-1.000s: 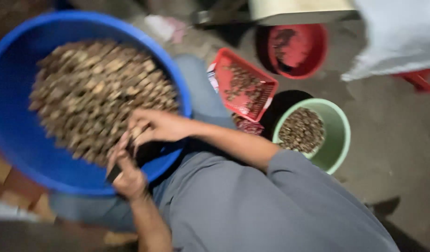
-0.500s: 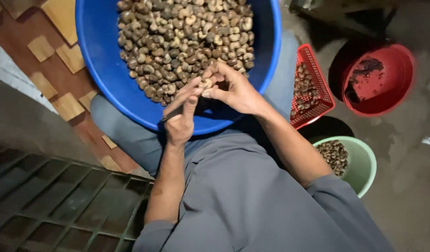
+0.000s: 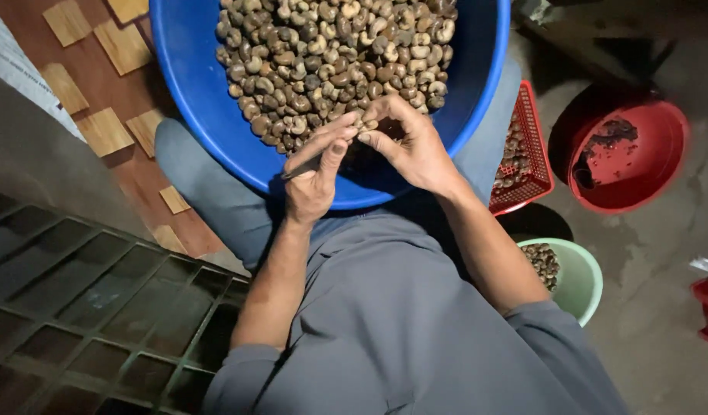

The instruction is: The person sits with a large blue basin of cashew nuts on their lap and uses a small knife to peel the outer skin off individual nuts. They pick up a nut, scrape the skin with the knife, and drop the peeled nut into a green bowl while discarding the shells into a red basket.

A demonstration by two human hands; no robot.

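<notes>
The left hand (image 3: 312, 184) grips a thin dark blade (image 3: 302, 167), fingers closed round it. The right hand (image 3: 412, 142) pinches one nut (image 3: 363, 121) against the tip, over the blue basin (image 3: 200, 115) of nuts on the lap. The shelling appears underway; prying calls for a steady blade. Red basket (image 3: 535, 146) and green bowl (image 3: 585, 277) sit right.
</notes>
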